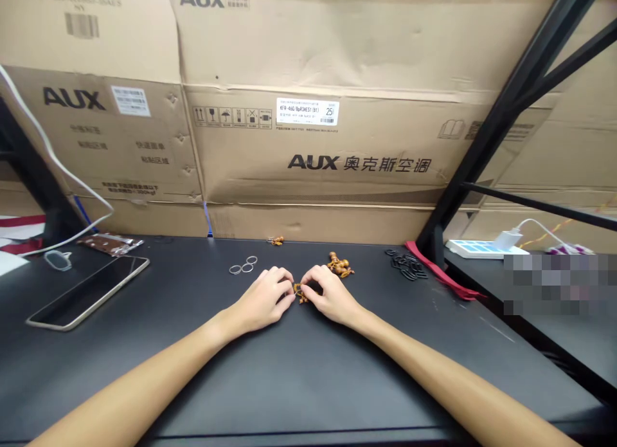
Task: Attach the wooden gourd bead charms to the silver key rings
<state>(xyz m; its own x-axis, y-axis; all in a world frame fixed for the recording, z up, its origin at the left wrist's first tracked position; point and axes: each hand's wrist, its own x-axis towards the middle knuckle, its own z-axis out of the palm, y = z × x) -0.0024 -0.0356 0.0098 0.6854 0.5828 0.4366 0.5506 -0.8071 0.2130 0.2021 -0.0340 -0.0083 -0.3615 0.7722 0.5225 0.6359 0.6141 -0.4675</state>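
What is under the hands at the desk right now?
A small amber-brown piece is pinched between the left hand and right hand, above the black tabletop. They cover most of it, so its shape cannot be seen.

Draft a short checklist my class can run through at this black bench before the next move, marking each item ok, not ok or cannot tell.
1. Small orange-brown piece pinched between left hand and right hand: ok.
2. How that piece is made up, with the fingers covering it: cannot tell.
3. Heap of brown wooden pieces apart from the right hand: ok.
4. Three thin silver rings apart from the left hand: ok.
5. Black rubber rings apart from both hands: ok.
6. Loose orange-brown piece away from the bench's back edge: not ok.
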